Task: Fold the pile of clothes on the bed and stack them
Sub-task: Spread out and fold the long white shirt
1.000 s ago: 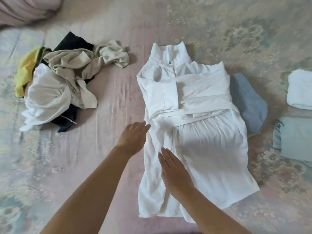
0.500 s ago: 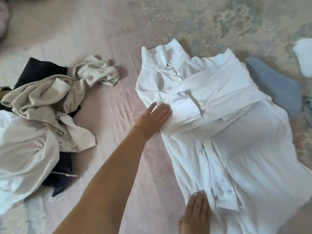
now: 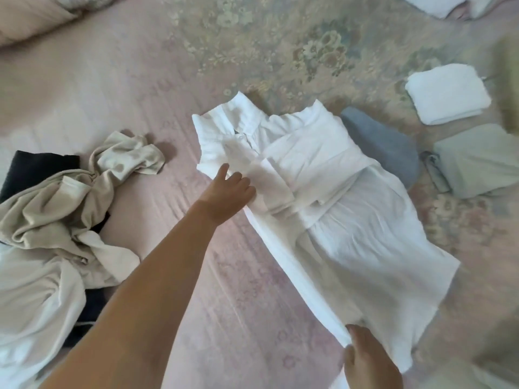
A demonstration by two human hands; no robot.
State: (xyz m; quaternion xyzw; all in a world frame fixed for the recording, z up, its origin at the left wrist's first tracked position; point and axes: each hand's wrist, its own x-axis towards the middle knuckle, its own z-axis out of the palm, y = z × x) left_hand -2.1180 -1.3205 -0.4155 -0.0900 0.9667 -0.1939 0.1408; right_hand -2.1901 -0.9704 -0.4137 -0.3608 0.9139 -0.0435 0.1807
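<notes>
While it lies spread across the middle of a pink floral bedspread (image 3: 252, 318), a white collared dress (image 3: 351, 220) is partway through being folded: its collar points away from the viewer, its sleeves are already crossed over the chest, and its left long edge has been turned in toward the centre. The cloth looks thin, light and limp, creasing readily and faintly see-through over the skirt, so it would likely slide and sag unless held at two points along a fold. The left hand (image 3: 227, 192) rests at the turned-in edge near the waist, fingers curled onto the fabric and the thumb raised; it appears to grip or pin the fold there. The right hand (image 3: 362, 357), low at the bottom edge of the view, pinches the hem end of the same fold. Those two points, waist and hem, seem the sensible places to hold it.

To the left sits the unfolded pile (image 3: 56, 220), a crumpled beige garment over black and white ones. To the right, just beside the dress's shoulder, lies a grey-blue folded item (image 3: 387, 147); beyond it are a folded white cloth (image 3: 446, 94) and a folded pale green piece (image 3: 483, 161). A blurred pillow edge (image 3: 33, 15) shows at the top left.
</notes>
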